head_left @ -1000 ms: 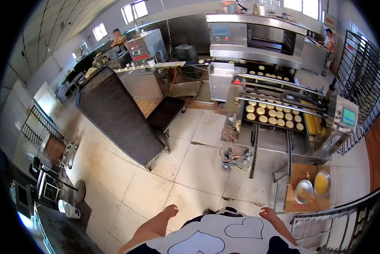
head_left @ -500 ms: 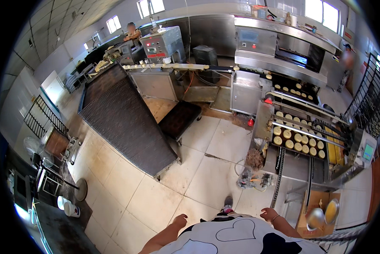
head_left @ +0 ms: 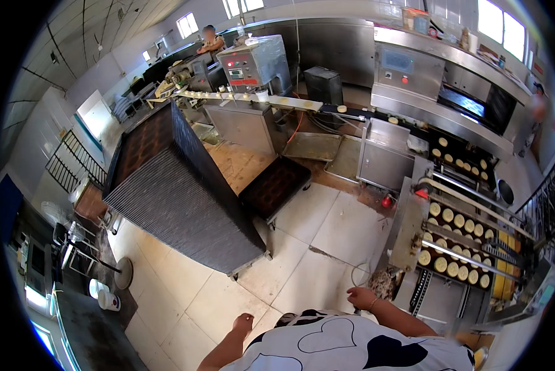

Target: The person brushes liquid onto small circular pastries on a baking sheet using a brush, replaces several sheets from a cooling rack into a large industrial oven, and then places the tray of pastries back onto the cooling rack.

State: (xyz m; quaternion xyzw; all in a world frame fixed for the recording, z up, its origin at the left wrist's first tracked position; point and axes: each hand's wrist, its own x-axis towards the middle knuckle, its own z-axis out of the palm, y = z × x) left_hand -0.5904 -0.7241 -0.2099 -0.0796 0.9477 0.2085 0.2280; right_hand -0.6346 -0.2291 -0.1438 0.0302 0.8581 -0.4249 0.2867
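Note:
My left hand (head_left: 243, 323) hangs beside the patterned apron (head_left: 320, 346), fingers curled and nothing visible in it. My right hand (head_left: 360, 297) is raised at the apron's other side, empty, fingers loosely apart, near the front end of the tray conveyor (head_left: 401, 247). On that machine a dark tray holds several rows of pale round dough pieces (head_left: 458, 220), with more on a tray behind. Ahead of me to the left stands a tall stack of dark ridged baking pans (head_left: 169, 204) on wheels, beside a low dolly bearing a dark tray (head_left: 276, 188).
Behind run a narrow belt (head_left: 296, 102), a steel machine with a control panel (head_left: 252, 65) and a large steel oven (head_left: 432, 99). Co-workers stand at back left (head_left: 210, 43) and far right (head_left: 531, 111). Buckets (head_left: 109, 300), a fan (head_left: 55, 213) and bench (head_left: 89, 334) line the left.
I have stepped forward and turned slightly: the pan stack looms closer and the conveyor has shifted right and down in view. My right hand has moved left and up.

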